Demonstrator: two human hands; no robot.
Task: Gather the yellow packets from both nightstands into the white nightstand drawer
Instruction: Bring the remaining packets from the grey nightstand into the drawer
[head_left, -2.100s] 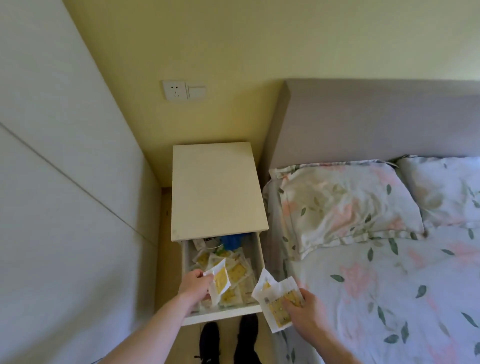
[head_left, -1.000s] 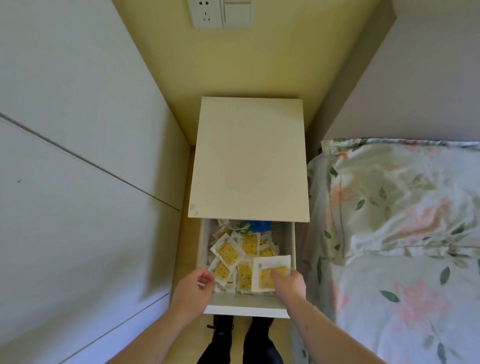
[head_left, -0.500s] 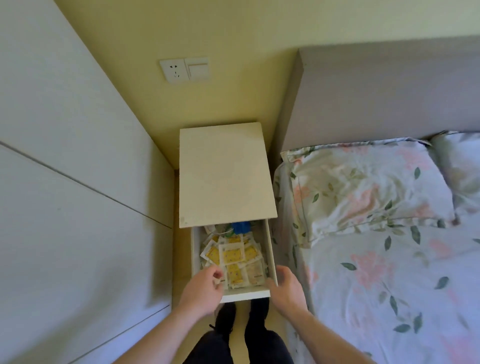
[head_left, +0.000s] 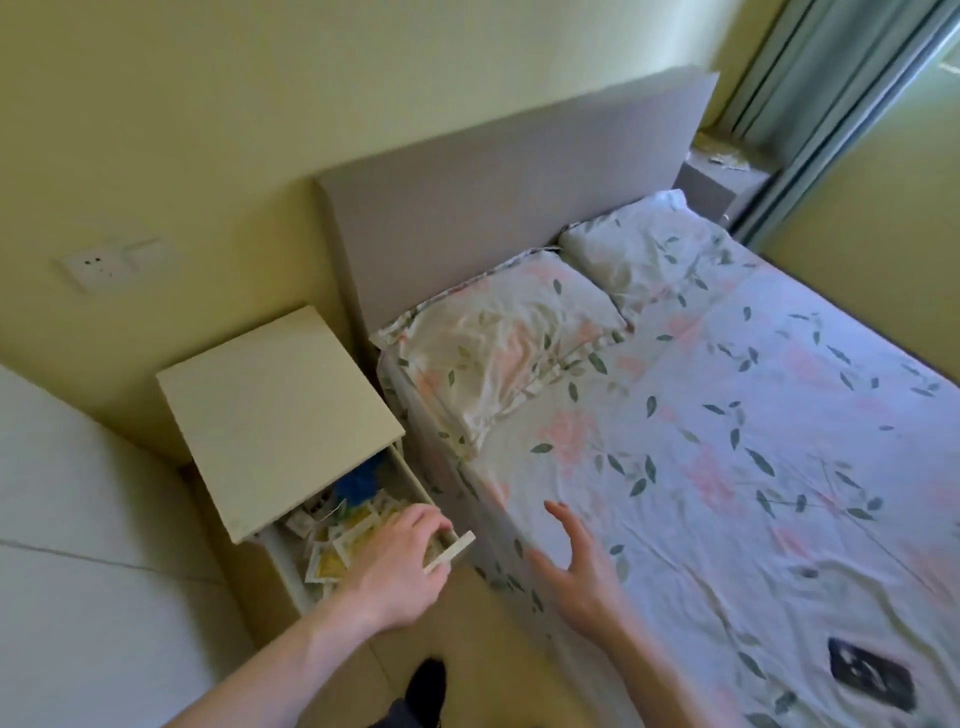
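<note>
At the white nightstand (head_left: 280, 410), left hand (head_left: 397, 564) grips the open drawer's front (head_left: 451, 551) above yellow packets (head_left: 330, 553); right hand (head_left: 576, 566) hovers open beside the bed (head_left: 727, 415).

No text, label, brand, number or sign can be read anywhere. The yellow packets (head_left: 332, 551) in the open drawer (head_left: 451, 555) carry printed faces, but the print is too small and blurred to make out. The dark flat object (head_left: 870, 679) lying on the bed (head_left: 727, 467) shows pale markings that cannot be read as words. The wall socket plate (head_left: 117, 264) bears no legible marking.
</note>
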